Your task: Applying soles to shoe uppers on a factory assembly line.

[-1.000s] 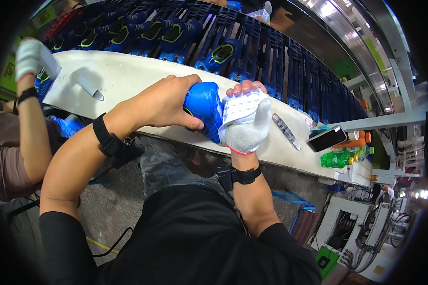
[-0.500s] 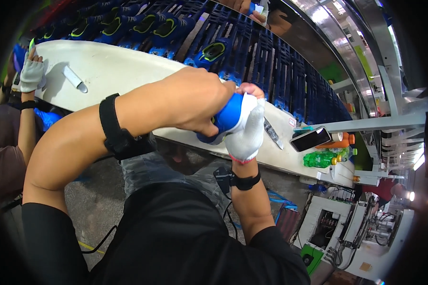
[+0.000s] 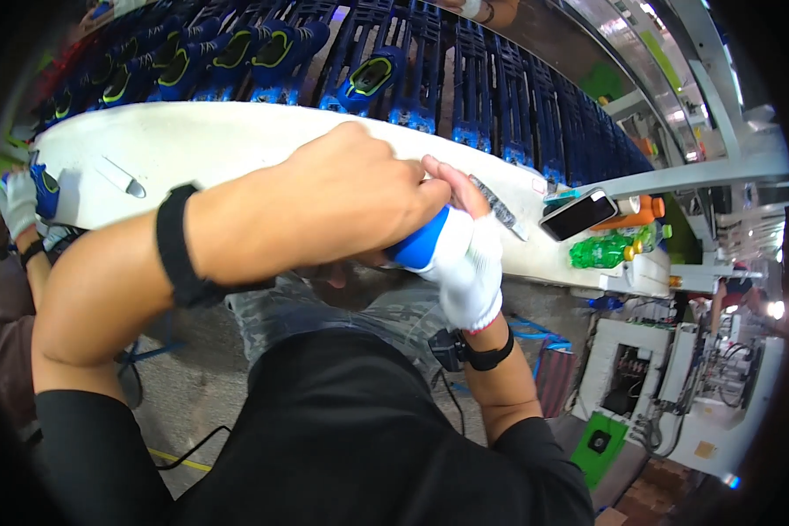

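Over the near edge of a long white work surface, both my hands meet at a blue shoe (image 3: 419, 245) with a white lower part. My bare left hand (image 3: 368, 184) is curled over it from above, its fingertips mostly hidden. My right hand (image 3: 473, 263), in a white glove that leaves fingertips bare, is closed round the shoe's white end. Its bare fingers touch my left hand. Much of the shoe is hidden behind my left hand and wrist. A narrow patterned strip-like object (image 3: 498, 207) lies just beyond my right hand.
Beyond the white surface (image 3: 263, 131) runs a blue slatted rack with several blue shoes, one nearby shoe (image 3: 370, 79) apart. A phone (image 3: 579, 215), green bottle (image 3: 600, 252) and orange bottle (image 3: 644, 212) stand or lie right. At left is a co-worker's gloved hand (image 3: 16, 203) with a shoe.
My hands and the shoe have shifted slightly in view, and my left hand now covers more of the shoe. A blue shoe now shows at the co-worker's hand at left.
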Action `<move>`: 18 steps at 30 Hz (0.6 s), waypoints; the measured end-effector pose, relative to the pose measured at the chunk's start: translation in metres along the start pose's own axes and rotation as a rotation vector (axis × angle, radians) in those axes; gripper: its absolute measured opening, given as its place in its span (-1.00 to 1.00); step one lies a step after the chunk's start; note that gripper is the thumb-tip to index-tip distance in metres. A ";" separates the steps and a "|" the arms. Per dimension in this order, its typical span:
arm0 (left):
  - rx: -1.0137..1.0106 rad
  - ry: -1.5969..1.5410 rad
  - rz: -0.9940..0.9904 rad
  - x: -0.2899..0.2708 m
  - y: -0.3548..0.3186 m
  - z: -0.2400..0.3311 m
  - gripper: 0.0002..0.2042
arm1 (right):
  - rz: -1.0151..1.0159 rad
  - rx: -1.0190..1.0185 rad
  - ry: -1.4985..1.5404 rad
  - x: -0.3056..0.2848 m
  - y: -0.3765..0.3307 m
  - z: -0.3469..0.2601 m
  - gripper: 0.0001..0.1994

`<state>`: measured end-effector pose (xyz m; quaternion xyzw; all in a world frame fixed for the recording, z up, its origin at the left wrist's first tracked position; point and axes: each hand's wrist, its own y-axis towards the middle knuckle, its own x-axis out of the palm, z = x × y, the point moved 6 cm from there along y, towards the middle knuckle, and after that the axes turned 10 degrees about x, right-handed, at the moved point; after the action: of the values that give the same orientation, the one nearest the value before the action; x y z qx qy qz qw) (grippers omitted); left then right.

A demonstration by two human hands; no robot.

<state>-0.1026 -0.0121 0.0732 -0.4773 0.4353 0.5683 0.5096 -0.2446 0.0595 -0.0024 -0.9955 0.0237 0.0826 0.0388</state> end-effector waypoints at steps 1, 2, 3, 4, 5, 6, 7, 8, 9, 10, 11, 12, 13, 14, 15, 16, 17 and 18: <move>-0.007 0.059 0.106 -0.008 -0.015 0.006 -0.24 | 0.034 -0.160 -0.139 0.005 -0.010 0.009 -0.06; -0.093 -0.087 0.045 -0.011 -0.030 0.007 -0.16 | 0.013 -0.335 -0.204 0.010 -0.017 0.009 -0.01; -0.174 -0.231 -0.021 -0.013 -0.044 0.008 -0.08 | 0.006 -0.505 -0.275 0.013 -0.026 0.010 0.04; -0.172 -0.432 -0.005 -0.011 -0.056 0.015 0.02 | 0.060 -0.340 -0.369 0.016 -0.026 0.028 0.11; -0.171 -0.484 0.068 -0.010 -0.062 0.025 0.10 | 0.087 -0.389 -0.399 0.017 -0.018 0.037 0.15; -0.241 -0.501 0.147 -0.002 -0.073 0.031 0.09 | 0.013 -0.398 -0.381 0.029 -0.009 0.050 0.14; -0.299 -0.521 0.226 0.005 -0.080 0.036 0.08 | -0.053 -0.402 -0.370 0.038 -0.004 0.063 0.13; -0.302 -0.519 0.183 0.016 -0.086 0.043 0.08 | -0.001 -0.487 -0.358 0.047 -0.002 0.071 0.12; -0.351 -0.492 0.256 0.023 -0.096 0.043 0.02 | 0.007 -0.476 -0.328 0.053 0.000 0.071 0.12; -0.393 -0.462 0.336 0.029 -0.102 0.040 -0.04 | -0.028 -0.496 -0.382 0.054 -0.001 0.066 0.12; -0.394 -0.461 0.314 0.039 -0.106 0.037 -0.04 | -0.065 -0.516 -0.439 0.059 0.000 0.064 0.13; -0.414 -0.435 0.380 0.042 -0.111 0.034 -0.10 | -0.086 -0.473 -0.344 0.060 0.004 0.066 0.12; -0.433 -0.410 0.450 0.045 -0.116 0.031 -0.15 | -0.082 -0.469 -0.333 0.061 0.004 0.064 0.12; -0.454 -0.408 0.484 0.048 -0.120 0.031 -0.20 | -0.093 -0.448 -0.328 0.064 0.004 0.063 0.07; -0.455 -0.407 0.479 0.053 -0.123 0.030 -0.20 | -0.106 -0.429 -0.326 0.066 0.004 0.062 0.03; -0.456 -0.412 0.517 0.056 -0.127 0.029 -0.22 | -0.105 -0.428 -0.322 0.068 0.003 0.061 0.03; -0.458 -0.417 0.556 0.057 -0.130 0.027 -0.23 | -0.039 -0.524 -0.326 0.068 0.000 0.055 -0.05; -0.461 -0.413 0.552 0.057 -0.132 0.026 -0.23 | 0.028 -0.621 -0.326 0.069 -0.003 0.049 -0.12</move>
<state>0.0243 0.0364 0.0202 -0.3202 0.2969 0.8501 0.2944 -0.1844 0.0640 -0.0620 -0.9332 0.0044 0.2442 -0.2635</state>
